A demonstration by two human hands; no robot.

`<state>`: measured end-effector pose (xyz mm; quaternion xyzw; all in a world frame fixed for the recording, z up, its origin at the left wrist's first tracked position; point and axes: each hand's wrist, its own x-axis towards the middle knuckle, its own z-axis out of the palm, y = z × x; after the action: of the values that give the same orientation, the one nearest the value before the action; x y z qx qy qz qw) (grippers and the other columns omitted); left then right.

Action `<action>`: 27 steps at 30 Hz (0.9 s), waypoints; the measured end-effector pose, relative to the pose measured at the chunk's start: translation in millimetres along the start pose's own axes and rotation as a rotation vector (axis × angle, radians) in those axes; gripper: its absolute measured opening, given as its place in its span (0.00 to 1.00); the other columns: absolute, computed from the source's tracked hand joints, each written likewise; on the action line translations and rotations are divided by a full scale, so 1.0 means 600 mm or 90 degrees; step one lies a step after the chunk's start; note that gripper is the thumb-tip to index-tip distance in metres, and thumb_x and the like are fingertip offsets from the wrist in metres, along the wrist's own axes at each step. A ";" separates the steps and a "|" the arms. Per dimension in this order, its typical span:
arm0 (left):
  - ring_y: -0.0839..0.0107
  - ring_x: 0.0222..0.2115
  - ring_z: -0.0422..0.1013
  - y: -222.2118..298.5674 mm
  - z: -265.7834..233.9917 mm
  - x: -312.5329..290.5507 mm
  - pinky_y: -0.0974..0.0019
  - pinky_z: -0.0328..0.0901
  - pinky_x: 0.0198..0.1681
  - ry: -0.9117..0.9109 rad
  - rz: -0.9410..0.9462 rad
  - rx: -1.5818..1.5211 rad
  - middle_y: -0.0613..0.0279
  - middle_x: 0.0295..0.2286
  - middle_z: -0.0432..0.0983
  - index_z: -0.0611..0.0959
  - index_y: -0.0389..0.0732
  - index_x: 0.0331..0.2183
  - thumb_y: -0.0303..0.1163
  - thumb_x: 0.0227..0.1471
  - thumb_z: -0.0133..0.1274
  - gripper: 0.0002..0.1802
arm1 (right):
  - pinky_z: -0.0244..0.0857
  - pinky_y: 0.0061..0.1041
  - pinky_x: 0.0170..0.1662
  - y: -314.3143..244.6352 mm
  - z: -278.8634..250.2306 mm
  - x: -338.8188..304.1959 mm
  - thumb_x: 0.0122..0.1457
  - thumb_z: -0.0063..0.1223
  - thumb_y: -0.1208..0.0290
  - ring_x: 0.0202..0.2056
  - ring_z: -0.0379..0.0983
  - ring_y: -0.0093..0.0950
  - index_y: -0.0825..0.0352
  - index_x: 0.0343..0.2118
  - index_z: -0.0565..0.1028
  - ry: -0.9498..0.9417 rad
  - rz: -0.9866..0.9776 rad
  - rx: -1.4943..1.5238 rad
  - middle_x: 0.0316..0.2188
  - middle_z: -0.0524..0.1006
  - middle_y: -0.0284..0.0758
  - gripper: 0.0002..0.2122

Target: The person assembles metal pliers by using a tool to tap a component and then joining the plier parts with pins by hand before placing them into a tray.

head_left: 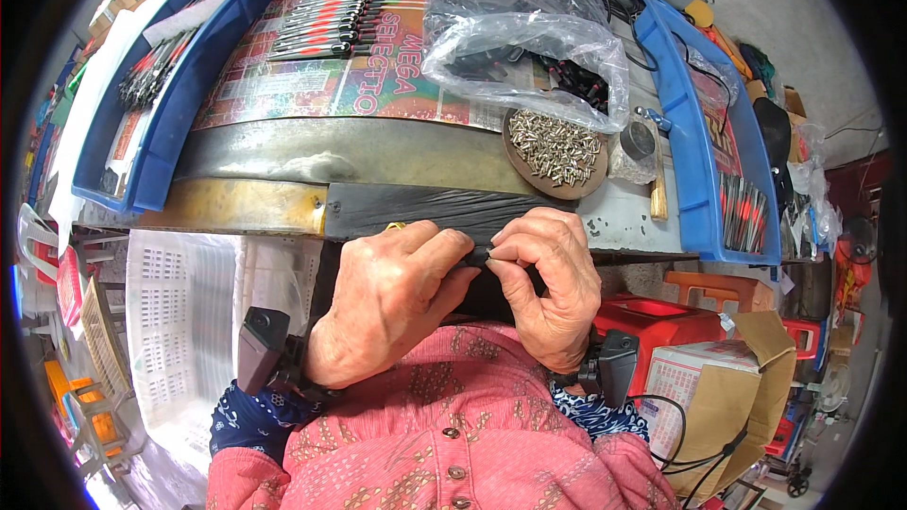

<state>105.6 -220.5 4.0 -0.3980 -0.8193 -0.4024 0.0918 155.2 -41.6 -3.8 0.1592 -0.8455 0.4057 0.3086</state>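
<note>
Both hands (383,288) (553,279) pinch a small black piece (480,256) (fingers curled, tips nearly meeting).

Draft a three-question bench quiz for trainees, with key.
1. Fill in the colour: left hand and right hand hold a small ____ piece.
2. True or false: the round brown dish of silvery metal pieces sits nearer the right blue plastic tray than the left tray.
3. The row of slim red-silver-black sticks lies on: A) the left tray; B) a multicoloured printed sheet; C) the dish.
Key: 1 black; 2 true; 3 B.
</note>
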 end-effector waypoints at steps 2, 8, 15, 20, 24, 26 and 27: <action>0.56 0.21 0.71 0.001 0.001 -0.001 0.56 0.65 0.23 0.011 0.013 0.019 0.58 0.21 0.68 0.76 0.41 0.29 0.28 0.42 0.63 0.12 | 0.67 0.33 0.42 -0.001 0.001 -0.001 0.45 0.63 0.82 0.36 0.73 0.37 0.68 0.31 0.76 0.001 0.002 0.001 0.32 0.77 0.36 0.09; 0.60 0.21 0.70 0.003 0.009 -0.003 0.59 0.65 0.22 0.037 0.035 0.091 0.60 0.21 0.68 0.76 0.42 0.29 0.28 0.42 0.62 0.11 | 0.67 0.33 0.41 0.000 0.007 -0.002 0.44 0.64 0.82 0.36 0.72 0.37 0.68 0.30 0.75 0.005 0.016 -0.011 0.32 0.76 0.36 0.10; 0.61 0.20 0.70 0.003 0.015 -0.003 0.61 0.66 0.21 0.075 0.034 0.124 0.62 0.20 0.68 0.77 0.43 0.30 0.27 0.41 0.62 0.12 | 0.67 0.20 0.32 -0.002 0.013 -0.012 0.50 0.63 0.83 0.31 0.72 0.21 0.67 0.34 0.74 -0.004 0.201 0.147 0.36 0.75 0.33 0.10; 0.60 0.20 0.70 0.004 0.010 -0.002 0.59 0.65 0.21 0.063 0.020 0.067 0.61 0.20 0.67 0.77 0.42 0.30 0.26 0.41 0.62 0.11 | 0.67 0.14 0.30 -0.001 0.011 -0.016 0.54 0.63 0.81 0.32 0.72 0.15 0.71 0.42 0.73 -0.010 0.318 0.320 0.38 0.74 0.34 0.14; 0.59 0.20 0.70 0.002 0.009 -0.002 0.58 0.64 0.21 0.060 0.021 0.037 0.60 0.20 0.67 0.77 0.42 0.29 0.25 0.42 0.62 0.11 | 0.67 0.13 0.27 -0.004 -0.002 -0.012 0.58 0.61 0.77 0.28 0.74 0.17 0.73 0.47 0.73 -0.067 0.414 0.425 0.35 0.76 0.35 0.15; 0.59 0.20 0.70 0.003 0.008 -0.004 0.58 0.64 0.22 0.051 0.019 0.035 0.60 0.20 0.67 0.76 0.42 0.29 0.25 0.42 0.62 0.11 | 0.66 0.13 0.27 -0.005 -0.009 -0.007 0.60 0.60 0.74 0.27 0.72 0.14 0.73 0.47 0.74 -0.118 0.475 0.469 0.32 0.76 0.32 0.14; 0.59 0.20 0.70 0.003 0.007 -0.005 0.58 0.64 0.22 0.043 0.013 0.026 0.60 0.20 0.67 0.76 0.42 0.29 0.25 0.42 0.62 0.11 | 0.66 0.13 0.28 -0.006 -0.011 -0.004 0.61 0.59 0.73 0.26 0.71 0.13 0.73 0.47 0.74 -0.143 0.514 0.482 0.30 0.75 0.30 0.14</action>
<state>109.6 -218.5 0.9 -0.3906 -0.8197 -0.3977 0.1317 161.7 -38.7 -0.3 -0.0350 -0.6623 0.7472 -0.0415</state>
